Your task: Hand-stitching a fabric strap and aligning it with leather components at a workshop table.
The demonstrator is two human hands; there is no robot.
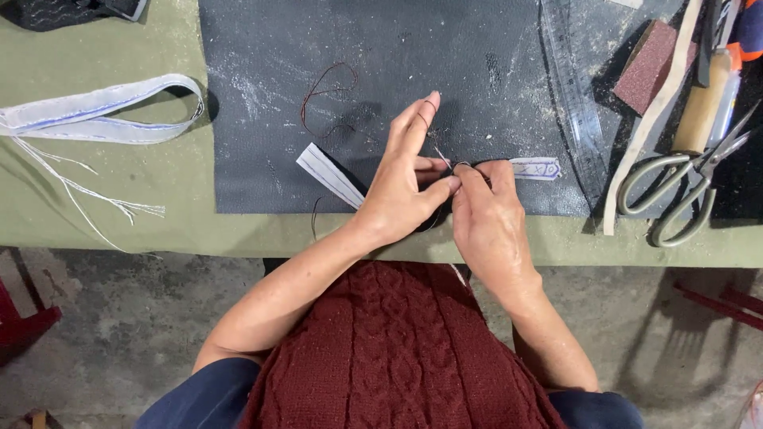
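My left hand and my right hand meet over the near edge of a black mat. Between their fingertips they pinch a thin needle and a white strap with blue lines. The strap's other end sticks out to the right of my right hand. A dark red thread loops over the mat and runs over my raised left forefinger. What lies under my palms is hidden.
A green table carries a looped white band with frayed threads at left. At right lie a clear ruler, large scissors, a brown sanding block and a wooden-handled tool.
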